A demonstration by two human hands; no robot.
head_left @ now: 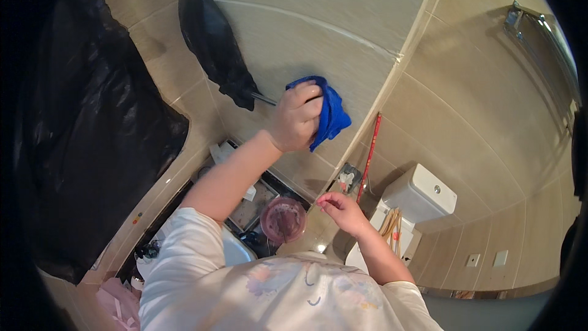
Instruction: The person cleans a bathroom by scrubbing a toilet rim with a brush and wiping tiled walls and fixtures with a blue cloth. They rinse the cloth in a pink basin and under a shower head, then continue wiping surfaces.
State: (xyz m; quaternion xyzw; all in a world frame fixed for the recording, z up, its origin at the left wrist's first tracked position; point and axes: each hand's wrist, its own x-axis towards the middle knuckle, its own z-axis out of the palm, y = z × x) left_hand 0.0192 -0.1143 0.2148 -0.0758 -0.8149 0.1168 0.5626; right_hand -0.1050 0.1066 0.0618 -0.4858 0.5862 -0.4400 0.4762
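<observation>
The left hand [298,116] clutches a crumpled bright-blue cloth [334,117], bunched beneath its fingers, spilling rightward (the right hand [346,213] is relaxed, released).

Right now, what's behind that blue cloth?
Behind the blue cloth, held in the left hand, I can see beige tiled wall around its edges. The patch straight behind it is covered by the cloth and hand, so I can't tell what's there.
</observation>
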